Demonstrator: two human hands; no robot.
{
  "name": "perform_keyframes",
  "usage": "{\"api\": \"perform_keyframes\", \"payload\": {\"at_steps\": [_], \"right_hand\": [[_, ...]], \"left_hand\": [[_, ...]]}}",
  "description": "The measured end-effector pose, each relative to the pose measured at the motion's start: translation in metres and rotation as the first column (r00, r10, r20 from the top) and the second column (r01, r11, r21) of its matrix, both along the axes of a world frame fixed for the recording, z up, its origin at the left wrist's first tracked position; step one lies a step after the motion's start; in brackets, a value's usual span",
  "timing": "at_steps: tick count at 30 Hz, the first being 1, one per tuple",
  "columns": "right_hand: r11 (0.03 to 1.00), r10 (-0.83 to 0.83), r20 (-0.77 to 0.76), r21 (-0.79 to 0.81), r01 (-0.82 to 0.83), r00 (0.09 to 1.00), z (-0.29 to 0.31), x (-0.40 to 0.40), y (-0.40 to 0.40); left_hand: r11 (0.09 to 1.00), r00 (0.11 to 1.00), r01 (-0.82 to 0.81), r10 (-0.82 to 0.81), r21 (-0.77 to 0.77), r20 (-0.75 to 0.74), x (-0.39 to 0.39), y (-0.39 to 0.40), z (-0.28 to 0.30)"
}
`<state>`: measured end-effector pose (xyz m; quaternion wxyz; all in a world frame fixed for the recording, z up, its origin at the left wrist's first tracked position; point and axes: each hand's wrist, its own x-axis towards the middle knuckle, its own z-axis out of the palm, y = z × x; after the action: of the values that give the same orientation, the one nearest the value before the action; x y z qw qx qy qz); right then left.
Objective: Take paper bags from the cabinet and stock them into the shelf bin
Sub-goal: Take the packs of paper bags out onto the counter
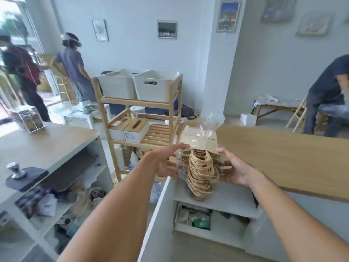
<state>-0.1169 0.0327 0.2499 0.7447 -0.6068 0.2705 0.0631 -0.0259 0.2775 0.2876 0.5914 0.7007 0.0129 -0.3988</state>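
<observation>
A bundle of brown paper bags (198,142) in a clear plastic wrap lies flat between my hands, its twisted paper handles (201,172) hanging toward me. My left hand (166,161) grips the bundle's left edge and my right hand (234,171) grips its right edge. The bundle hovers above the open white cabinet (217,203), over its upper shelf. Two white bins (154,87) stand on top of the wooden shelf rack (139,118) just behind the bundle.
The cabinet's door (156,220) stands open toward me at centre. A wooden countertop (283,157) runs along the right, a grey counter (43,146) with cluttered shelves along the left. Two people stand at far left, and another person sits at far right.
</observation>
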Motion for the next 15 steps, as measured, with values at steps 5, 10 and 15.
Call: {"api": "perform_keyframes", "payload": {"at_steps": [5, 10, 15], "right_hand": [[0.998, 0.067, 0.051, -0.008, -0.067, 0.996, 0.024, 0.046, 0.005], [0.999, 0.036, 0.035, -0.020, -0.035, 0.999, 0.020, 0.088, -0.034], [0.997, -0.057, -0.035, -0.051, 0.055, 0.998, 0.001, 0.113, -0.111]], "left_hand": [[0.998, 0.997, -0.061, 0.062, -0.022, 0.045, 0.031, 0.007, 0.027], [0.996, 0.994, -0.092, 0.091, 0.009, 0.061, 0.075, -0.039, 0.018], [0.998, 0.998, -0.063, 0.063, 0.003, 0.030, 0.118, -0.130, -0.018]]}}
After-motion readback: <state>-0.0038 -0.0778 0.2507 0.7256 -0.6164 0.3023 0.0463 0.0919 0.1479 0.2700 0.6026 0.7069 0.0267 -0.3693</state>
